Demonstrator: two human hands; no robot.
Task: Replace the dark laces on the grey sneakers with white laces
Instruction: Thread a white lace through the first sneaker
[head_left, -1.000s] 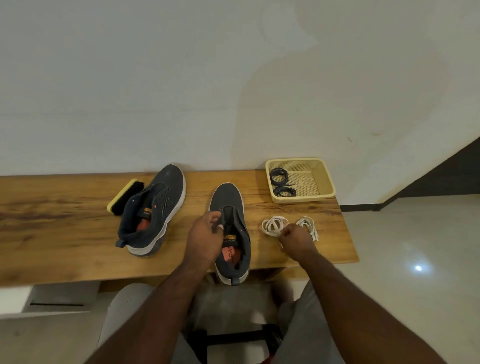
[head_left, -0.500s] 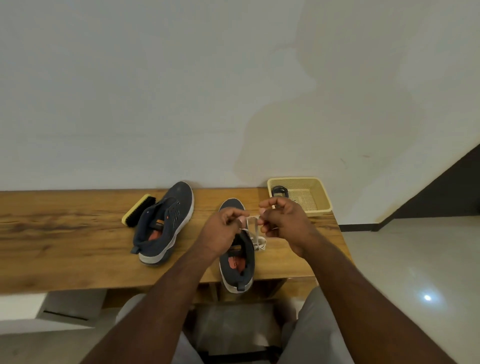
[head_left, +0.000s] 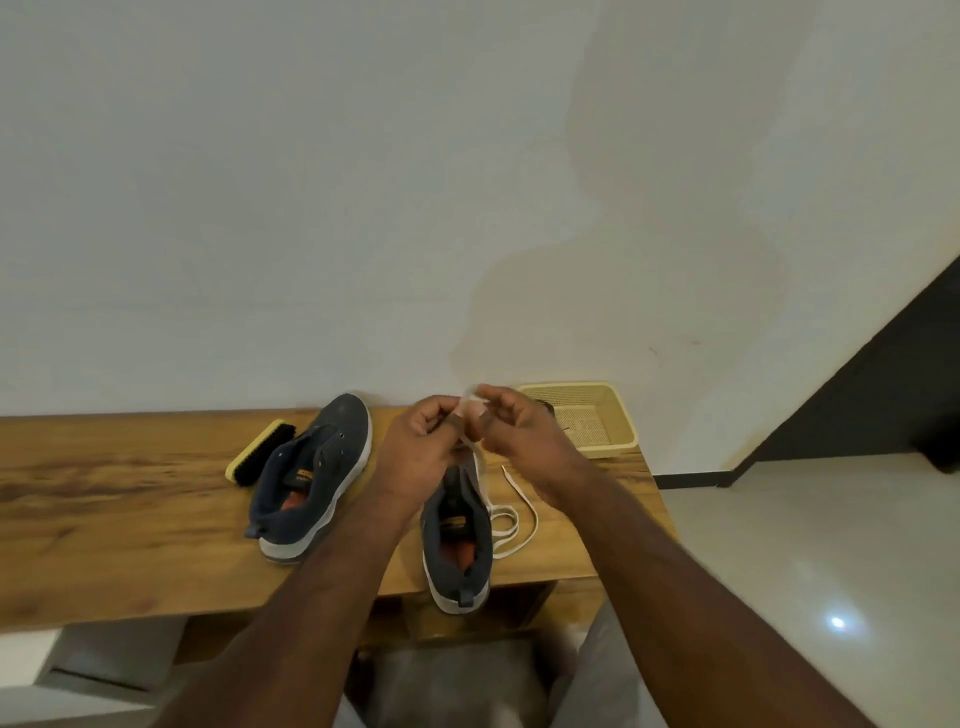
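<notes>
Long wooden table (head_left: 130, 493) runs against a pale wall. Toward its left-centre, a shoe brush (head_left: 260, 452) with yellow back and dark bristles lies at an angle, touching or just beside the left grey sneaker (head_left: 311, 478). That sneaker is tipped partly on its side, toe toward the wall, orange insole showing, eyelets bare of any lace. Next along, the left hand (head_left: 421, 447) is raised above the table, fingers curled, pinching a white lace (head_left: 511, 525) at its upper part. Directly below and between the two forearms sits the right grey sneaker (head_left: 457, 540), upright, toe away from the person, heel overhanging the near table edge; no lace threaded in what shows of it, though its front is hidden behind the hands. The white lace hangs from the hands, passes the sneaker's right side and lies in loose loops on the table just beside it, one free end pointing toward the basket. The right hand (head_left: 524, 436) is close against the left, fingers curled, pinching the same lace; the bit held between the hands is blurred. Far right, at the table's back corner, a yellow mesh basket (head_left: 613, 415) holds something dark, mostly hidden by the right hand.
</notes>
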